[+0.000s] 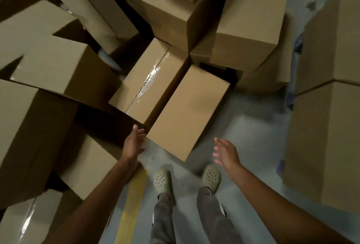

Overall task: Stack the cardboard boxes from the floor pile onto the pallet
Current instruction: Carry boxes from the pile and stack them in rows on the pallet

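Dim indoor space, viewed from head height looking straight down. Smooth grey concrete floor [249, 127], mottled with darker scuffs. Far left: jumbled pile [48, 72] of plain brown cardboard boxes, matte and sharp-edged, tipped at odd angles, some seams sealed with glossy clear tape, deep shadow in the gaps. Yellow line [134, 201] painted on the floor, running up to the pile's near edge. Left hand [134, 144] held wide, fingers straight, holding nothing, just beside the near left corner of the box [187, 111]; contact impossible to judge. Behind the hand, taped box [144, 80] lying flat, long and rectangular, with wrinkled shiny tape along its centre seam. Just to its right, the box itself: plain-faced, oblong, on the floor at the pile's front, near corner pointing between the two hands. Below, pale perforated clogs [162, 181] and grey trousers [212, 214]. Right hand [227, 154] also wide, fingers loosely spread, empty, above bare floor and apart from the box. Behind, a stack [243, 29] of larger boxes rising toward the top edge. Far right: second stack [331, 117], squared up, two tiers visible, with blurred blue edges [290, 95] at its left side, too indistinct to identify.
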Demonstrator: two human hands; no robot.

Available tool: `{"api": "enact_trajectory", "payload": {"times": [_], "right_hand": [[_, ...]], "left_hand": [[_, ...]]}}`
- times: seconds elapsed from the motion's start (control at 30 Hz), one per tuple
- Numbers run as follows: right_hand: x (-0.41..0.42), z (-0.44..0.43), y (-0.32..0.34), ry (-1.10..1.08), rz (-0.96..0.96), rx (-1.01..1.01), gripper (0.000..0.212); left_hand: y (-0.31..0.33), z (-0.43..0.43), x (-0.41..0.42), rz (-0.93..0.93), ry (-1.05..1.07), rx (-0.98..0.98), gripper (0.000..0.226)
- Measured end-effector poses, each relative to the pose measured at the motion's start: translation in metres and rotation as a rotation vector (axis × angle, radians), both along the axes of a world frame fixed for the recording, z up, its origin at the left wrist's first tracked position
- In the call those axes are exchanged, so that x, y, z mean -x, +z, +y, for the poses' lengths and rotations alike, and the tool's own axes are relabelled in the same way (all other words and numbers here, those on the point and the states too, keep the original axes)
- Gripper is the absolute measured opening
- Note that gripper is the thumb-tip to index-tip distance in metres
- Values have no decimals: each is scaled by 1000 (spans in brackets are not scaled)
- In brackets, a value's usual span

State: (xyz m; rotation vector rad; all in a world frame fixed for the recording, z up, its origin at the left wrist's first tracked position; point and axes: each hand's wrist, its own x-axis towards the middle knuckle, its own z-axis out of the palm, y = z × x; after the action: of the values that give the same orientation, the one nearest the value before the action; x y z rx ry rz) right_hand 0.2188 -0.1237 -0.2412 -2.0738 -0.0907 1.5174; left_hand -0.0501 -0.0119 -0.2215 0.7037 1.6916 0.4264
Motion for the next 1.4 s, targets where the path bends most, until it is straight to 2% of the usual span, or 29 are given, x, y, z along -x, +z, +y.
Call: {"api": "enact_trajectory", "payload": {"times": [0.07,0.17,0.23,0.33,0.4,0.5,0.6,0.67,0.73,0.8,0.9,0.93,0.97,1.0,1.03,1.13,1.17,1.23,1.33,1.4], "right_hand": [[6,12,-45,0,-25,17,17],[24,23,-116,1,-24,59,36],[41,26,-161,40,-32,78,46],[70,28,-213,135,-88,76,57],[90,29,-230,269,-176,29,60],[115,22,-243,583,-264,32,71],[124,12,-252,653,-276,88,77],[118,2,-256,566,-283,139,81],[106,-11,-257,379,-235,179,87],[89,-28,-254,175,-170,139,92],[69,-51,-246,9,-83,61,131],[65,-56,-244,-22,-75,46,126],[62,-61,-245,-49,-87,42,113],[59,-66,-249,-87,-106,55,103],[57,-70,-251,-104,-141,66,101],[48,-83,-265,-124,-204,77,118],[46,-88,-267,-118,-209,78,116],[43,-95,-273,-127,-214,69,108],[36,-110,-282,-342,-169,145,111],[26,-126,-290,-506,-43,240,93]], "left_hand": [[-50,19,-2,52,-70,1,59],[-132,40,0,96,-165,11,54],[-182,49,4,163,-275,-25,58],[-240,59,10,288,-474,-101,51],[-269,64,12,350,-545,-138,46],[-288,67,13,388,-529,-169,43],[-292,64,16,337,-437,-192,45],[-288,54,14,260,-422,-211,47],[-279,35,3,135,-467,-198,32],[-271,12,-16,57,-598,-196,19],[-280,-18,-44,88,-848,-260,13],[-285,-26,-55,117,-907,-267,10],[-292,-33,-64,143,-938,-269,8],[-299,-39,-73,188,-959,-270,10],[-304,-44,-82,242,-981,-285,21],[-316,-54,-93,403,-966,-322,65],[-321,-54,-94,435,-935,-321,73],[-330,-53,-95,505,-911,-325,81],[-344,-45,-93,593,-762,-187,89],[-346,-40,-91,395,-595,20,75]]}}
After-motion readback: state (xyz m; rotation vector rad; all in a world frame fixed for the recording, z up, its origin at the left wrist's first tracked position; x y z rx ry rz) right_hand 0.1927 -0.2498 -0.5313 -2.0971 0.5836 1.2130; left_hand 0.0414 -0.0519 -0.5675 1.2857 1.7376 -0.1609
